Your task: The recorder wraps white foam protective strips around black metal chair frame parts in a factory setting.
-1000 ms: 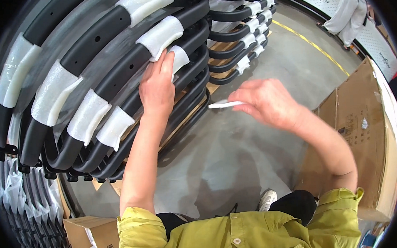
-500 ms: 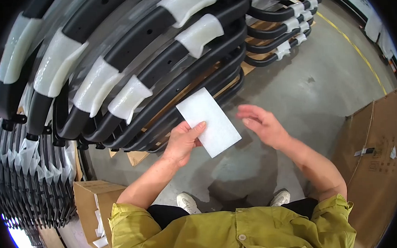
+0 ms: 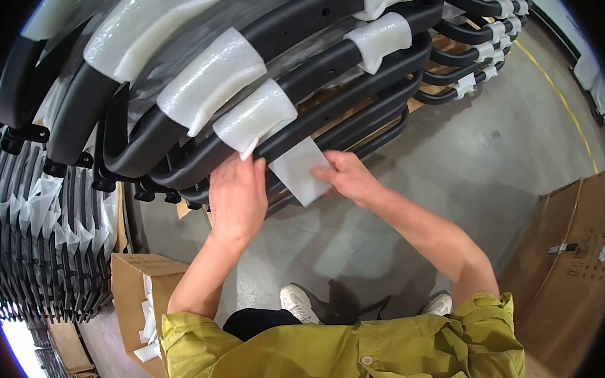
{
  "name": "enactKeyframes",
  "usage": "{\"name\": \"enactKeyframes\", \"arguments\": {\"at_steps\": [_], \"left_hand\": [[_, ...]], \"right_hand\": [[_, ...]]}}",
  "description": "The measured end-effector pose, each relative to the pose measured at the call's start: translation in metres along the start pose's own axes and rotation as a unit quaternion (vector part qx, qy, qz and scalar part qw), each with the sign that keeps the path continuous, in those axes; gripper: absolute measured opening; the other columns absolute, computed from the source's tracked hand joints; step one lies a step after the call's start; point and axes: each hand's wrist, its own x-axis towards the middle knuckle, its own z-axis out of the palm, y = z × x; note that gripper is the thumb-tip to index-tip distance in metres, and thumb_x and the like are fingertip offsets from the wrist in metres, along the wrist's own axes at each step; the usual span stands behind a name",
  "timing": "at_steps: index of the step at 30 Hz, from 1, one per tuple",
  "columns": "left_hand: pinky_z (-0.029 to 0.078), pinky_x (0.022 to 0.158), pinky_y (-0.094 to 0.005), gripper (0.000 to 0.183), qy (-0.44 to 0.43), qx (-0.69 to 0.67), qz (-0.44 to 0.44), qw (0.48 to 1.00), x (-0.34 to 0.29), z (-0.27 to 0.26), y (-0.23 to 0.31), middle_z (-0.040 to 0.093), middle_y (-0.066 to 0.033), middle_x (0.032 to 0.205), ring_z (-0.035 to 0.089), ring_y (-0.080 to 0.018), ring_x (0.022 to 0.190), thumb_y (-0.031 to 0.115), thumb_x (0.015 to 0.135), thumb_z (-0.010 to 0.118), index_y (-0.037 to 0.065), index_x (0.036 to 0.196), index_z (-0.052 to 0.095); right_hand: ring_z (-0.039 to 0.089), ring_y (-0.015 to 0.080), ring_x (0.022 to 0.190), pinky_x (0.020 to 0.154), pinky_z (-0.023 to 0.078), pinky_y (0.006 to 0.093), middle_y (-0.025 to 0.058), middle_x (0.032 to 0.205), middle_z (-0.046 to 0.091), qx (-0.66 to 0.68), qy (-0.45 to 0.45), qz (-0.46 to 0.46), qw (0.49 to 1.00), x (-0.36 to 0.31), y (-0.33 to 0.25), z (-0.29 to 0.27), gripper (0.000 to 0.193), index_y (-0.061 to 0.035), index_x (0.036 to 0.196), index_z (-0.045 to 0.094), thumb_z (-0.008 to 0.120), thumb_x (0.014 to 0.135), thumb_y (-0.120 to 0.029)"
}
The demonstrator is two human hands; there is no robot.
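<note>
- Right hand (image 3: 345, 177) pinches the sheet (image 3: 299, 171), partly behind a bar (image 3: 342, 106).
- Left hand (image 3: 237, 200): fingers together at the bar; cannot tell its grip.
- Apparently placing the sheet; next calls for folding it round.

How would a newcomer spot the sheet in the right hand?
Find the big stack of bent black tubes across the upper picture. Below its front, left of the right hand, is a white sheet. Unlike the white wraps curved over the tubes above, its visible part looks flat, with fingers gripping its edge.
</note>
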Motion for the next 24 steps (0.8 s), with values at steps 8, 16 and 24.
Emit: {"name": "enactKeyframes", "arguments": {"at_steps": [8, 16, 24], "left_hand": [[0.035, 0.088, -0.0368, 0.043, -0.044, -0.082, -0.197, 0.976, 0.010, 0.022, -0.026, 0.050, -0.0187, 0.112, 0.046, -0.0325, 0.105, 0.040, 0.085, 0.044, 0.006, 0.110, 0.052], [0.046, 0.063, -0.0329, 0.016, 0.124, -0.117, -0.045, 0.984, -0.005, 0.031, -0.023, 0.061, -0.0118, 0.076, 0.058, -0.0290, 0.069, 0.016, 0.078, 0.059, 0.003, 0.086, 0.061], [0.045, 0.078, -0.0358, 0.015, 0.089, -0.130, 0.251, 0.955, -0.007, 0.013, -0.039, 0.059, -0.0115, 0.099, 0.056, -0.0285, 0.092, 0.000, 0.068, 0.061, 0.002, 0.082, 0.059]], "right_hand": [[0.055, 0.0100, 0.077, 0.066, 0.046, 0.0256, 0.0017, 0.086, 0.060, 0.062, 0.001, -0.048, 0.997, 0.019, 0.003, 0.007, 0.020, -0.0043, 0.096, 0.059, 0.058, 0.080, -0.016], [0.058, 0.0127, 0.069, 0.062, 0.048, 0.0236, 0.0062, 0.079, 0.061, 0.152, 0.000, 0.044, 0.987, 0.007, 0.027, 0.015, 0.014, -0.0010, 0.088, 0.057, 0.061, 0.077, -0.009], [0.056, 0.0116, 0.060, 0.054, 0.047, 0.0237, 0.0068, 0.070, 0.058, 0.047, -0.004, -0.038, 0.998, 0.004, -0.021, 0.016, 0.018, 0.0031, 0.080, 0.056, 0.056, 0.080, -0.015]]}}
